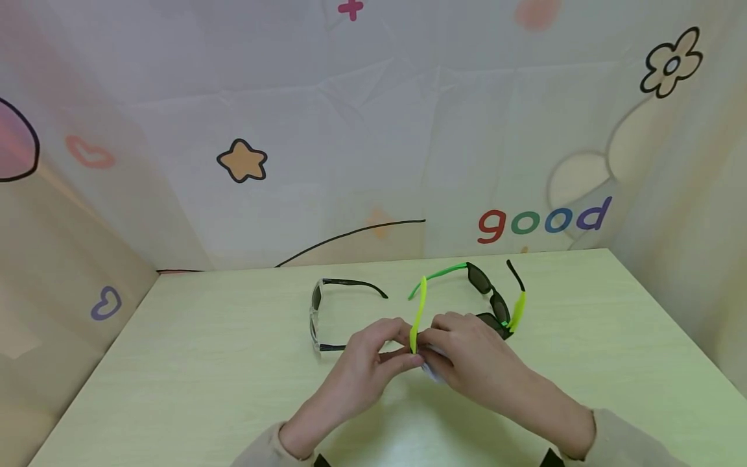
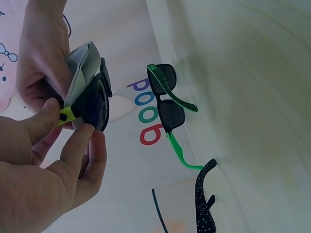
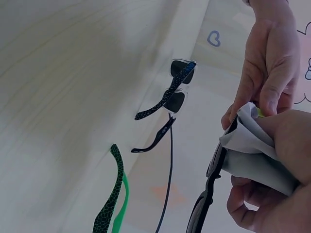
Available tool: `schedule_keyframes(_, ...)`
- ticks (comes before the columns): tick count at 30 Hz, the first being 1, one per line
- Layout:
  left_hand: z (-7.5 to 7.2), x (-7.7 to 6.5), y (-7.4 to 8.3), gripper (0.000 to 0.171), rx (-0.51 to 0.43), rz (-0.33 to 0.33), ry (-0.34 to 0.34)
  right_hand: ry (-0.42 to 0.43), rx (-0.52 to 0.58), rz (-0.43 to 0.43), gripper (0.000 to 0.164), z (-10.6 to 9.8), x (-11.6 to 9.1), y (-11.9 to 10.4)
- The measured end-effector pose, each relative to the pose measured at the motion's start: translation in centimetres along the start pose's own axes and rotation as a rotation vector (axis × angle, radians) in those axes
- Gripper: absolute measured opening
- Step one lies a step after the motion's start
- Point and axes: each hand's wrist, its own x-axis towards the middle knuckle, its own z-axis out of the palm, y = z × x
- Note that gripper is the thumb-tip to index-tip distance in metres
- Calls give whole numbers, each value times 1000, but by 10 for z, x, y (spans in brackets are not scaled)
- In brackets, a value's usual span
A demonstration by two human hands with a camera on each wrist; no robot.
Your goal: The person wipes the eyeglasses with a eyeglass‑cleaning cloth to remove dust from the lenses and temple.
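Both hands are on one pair of dark-lensed sunglasses (image 1: 495, 324) with bright yellow temples, held up over the table. My left hand (image 1: 373, 360) pinches it at a front corner, by the hinge of one yellow temple (image 1: 419, 318); thumb and fingertips show there in the left wrist view. My right hand (image 1: 475, 353) grips a pale grey cloth (image 3: 257, 155), folded against the inner side of the lens nearest the left hand. The other lens sticks out past the right hand, its yellow temple (image 1: 518, 311) pointing away. The right fingertips are partly hidden by the cloth.
Behind the hands, green-and-black sunglasses (image 2: 171, 114) rest on the table (image 1: 222, 389) with temples unfolded. To the left lie clear-framed sunglasses (image 1: 315, 318) with dark temples, also unfolded. A printed curtain (image 1: 350, 143) borders the table's back and sides.
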Motion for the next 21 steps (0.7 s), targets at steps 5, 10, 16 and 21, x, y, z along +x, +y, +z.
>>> schedule_keyframes(5, 1, 1, 0, 13, -5, -11, -11, 8, -126, -6, 15, 1, 0, -1)
schedule_keyframes(10, 0, 1, -1, 13, 17, -31, -3, -22, -289, 16, 20, 3, 0, 0)
schedule_keyframes(16, 1, 0, -2, 14, 32, -23, -2, -40, -386, 7, 30, 4, 0, 0)
schedule_keyframes(21, 0, 0, -2, 12, 27, -22, 0, -37, -324, 37, 21, 2, 1, 0)
